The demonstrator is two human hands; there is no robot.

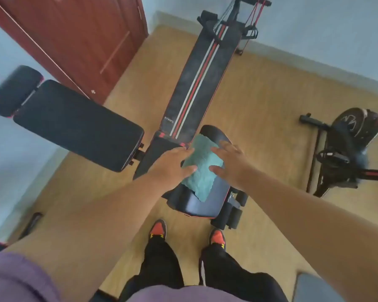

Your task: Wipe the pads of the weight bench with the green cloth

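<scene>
We see the green cloth (202, 168) lying flat on the bench's seat pad (205, 203). The left hand (172, 165) and right hand (228, 163) rest on its two sides, fingers spread, gripping nothing. The striped back pad (196, 88) stretches beyond; an exercise bike (349, 147) stands right.

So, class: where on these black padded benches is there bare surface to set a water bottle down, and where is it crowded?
Free: the wide black pad at left, and the long striped black board beyond the hands. Crowded: the near seat pad, under the green cloth, left hand and right hand.
</scene>
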